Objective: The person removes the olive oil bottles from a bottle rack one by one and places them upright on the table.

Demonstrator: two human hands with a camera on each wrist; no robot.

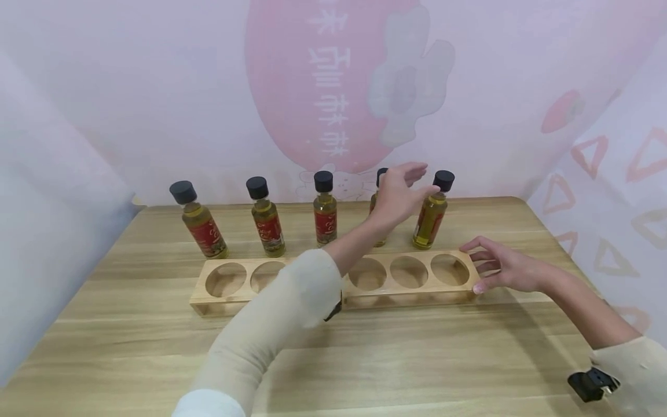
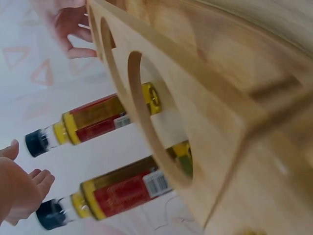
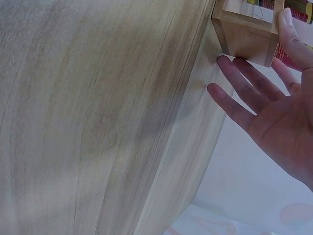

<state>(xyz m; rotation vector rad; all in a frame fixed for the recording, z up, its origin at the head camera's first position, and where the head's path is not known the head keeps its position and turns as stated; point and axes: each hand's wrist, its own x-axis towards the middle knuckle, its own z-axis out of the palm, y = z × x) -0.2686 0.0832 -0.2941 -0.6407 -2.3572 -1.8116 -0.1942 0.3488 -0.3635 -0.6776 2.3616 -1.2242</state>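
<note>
My left hand (image 1: 400, 194), fingers spread, reaches over the rack towards the rightmost olive oil bottle (image 1: 431, 217). In the head view its thumb tip overlaps the edge of that bottle's black cap. Partly hidden behind the hand is the neighbouring bottle (image 1: 381, 179). The left wrist view shows the left hand (image 2: 22, 188) beside the two black caps, holding nothing. My right hand (image 1: 508, 267) pinches the right end of a long wooden rack (image 1: 341, 300) with thumb and index finger at its corners. In the right wrist view the other fingers (image 3: 234, 110) are extended below the rack's end.
Three more bottles with red labels stand in a row behind the rack: one far left (image 1: 204, 229), one beside it (image 1: 268, 226), one mid-row (image 1: 325, 220). The rack's round holes hold no bottles where visible. A printed curtain (image 1: 208, 104) hangs behind the wooden table (image 1: 406, 359).
</note>
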